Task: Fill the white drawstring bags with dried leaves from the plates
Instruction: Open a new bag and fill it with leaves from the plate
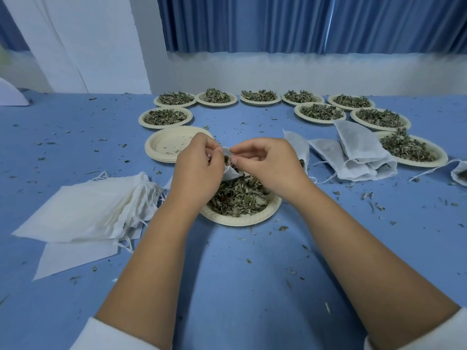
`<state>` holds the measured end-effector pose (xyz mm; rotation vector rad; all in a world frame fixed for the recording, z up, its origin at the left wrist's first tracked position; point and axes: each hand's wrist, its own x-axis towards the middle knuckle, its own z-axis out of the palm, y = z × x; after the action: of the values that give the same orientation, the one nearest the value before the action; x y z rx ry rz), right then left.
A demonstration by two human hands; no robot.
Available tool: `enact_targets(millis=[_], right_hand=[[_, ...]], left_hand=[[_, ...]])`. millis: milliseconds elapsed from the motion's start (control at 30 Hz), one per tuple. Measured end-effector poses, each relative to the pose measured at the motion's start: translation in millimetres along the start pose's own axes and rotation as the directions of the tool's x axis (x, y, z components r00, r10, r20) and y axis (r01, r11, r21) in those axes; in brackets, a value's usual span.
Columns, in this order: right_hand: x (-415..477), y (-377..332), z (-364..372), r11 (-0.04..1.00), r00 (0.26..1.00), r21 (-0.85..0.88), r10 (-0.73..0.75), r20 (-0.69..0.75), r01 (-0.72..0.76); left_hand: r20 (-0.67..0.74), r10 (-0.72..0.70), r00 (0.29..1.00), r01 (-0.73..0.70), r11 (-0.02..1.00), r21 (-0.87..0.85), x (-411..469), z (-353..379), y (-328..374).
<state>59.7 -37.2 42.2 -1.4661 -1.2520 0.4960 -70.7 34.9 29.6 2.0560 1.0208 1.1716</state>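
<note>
Above the near plate [240, 221], both hands work on one white drawstring bag [231, 173].

- The left hand [199, 170] is curled, pinching one side of the bag's mouth, with the cord bunched in the same grip.
- The right hand [267, 165] pinches the opposite edge of the mouth between thumb and forefinger. Its other fingers [255, 145] are loosely bent and hold nothing.
- The bag hangs between the hands, its lower end just over the dried leaves [240, 195] heaped on the plate. The hands hide most of it, so I cannot tell how full it is.

Handling (judgement):
- The bag fabric looks thin, limp and nearly weightless, so it will collapse shut unless it is held at the hem on two sides. The hem is the place to grip, not the body.
- The leaves look light and brittle, and crumbs lie scattered on the surface [252, 274] all round the plate. Pinches of leaf should go in directly over the plate so that spill falls back onto it.
- The cord is fine and could tangle.

Layout relative to the near plate:
- Left of it lies a pile of flat bags [96, 210].
- Beyond it to the left is a stack of empty plates [164, 145].
- Beyond it to the right is a heap of filled bags [358, 150].
- Farther beyond is an arc of leaf-laden plates [260, 97].
</note>
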Motion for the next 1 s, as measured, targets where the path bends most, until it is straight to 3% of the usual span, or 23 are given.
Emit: enact_targets(millis=[233, 367, 467, 567, 767, 933, 1000], right_hand=[[2.0, 5.1, -1.1, 0.995, 0.996, -0.094, 0.008, -0.093, -0.016], [4.3, 5.5, -3.5, 0.982, 0.985, -0.097, 0.152, -0.087, -0.16], [4.0, 3.9, -4.8, 0.938, 0.94, 0.102, 0.317, 0.128, -0.33], [2.4, 2.3, -2.6, 0.855, 0.91, 0.326, 0.337, 0.24, -0.403], [2.0, 10.0, 7.0, 0.927, 0.949, 0.206, 0.313, 0.042, -0.314], [3.8, 4.1, 2.4, 0.847, 0.913, 0.342, 0.369, 0.174, -0.408], [5.6, 3.9, -8.2, 0.91, 0.921, 0.169, 0.354, 0.16, -0.379]], left_hand=[[-0.011, -0.012, 1.0, 0.011, 1.0, -0.028, -0.2, -0.1, 1.5], [-0.039, -0.029, 0.999, 0.024, 0.992, -0.126, 0.1, -0.5, 3.2], [-0.032, -0.049, 0.998, 0.038, 0.963, -0.268, 1.0, -1.9, 6.3], [-0.001, -0.048, 0.999, 0.045, 0.943, -0.33, 0.6, -2.3, 9.5], [0.182, 0.032, 0.983, 0.019, 0.962, -0.271, -4.8, 3.0, 11.9], [-0.033, 0.018, 0.999, -0.019, 0.999, -0.037, -0.9, 3.0, 1.0], [-0.109, -0.022, 0.994, 0.022, 1.0, -0.006, 2.2, -1.1, -4.5]])
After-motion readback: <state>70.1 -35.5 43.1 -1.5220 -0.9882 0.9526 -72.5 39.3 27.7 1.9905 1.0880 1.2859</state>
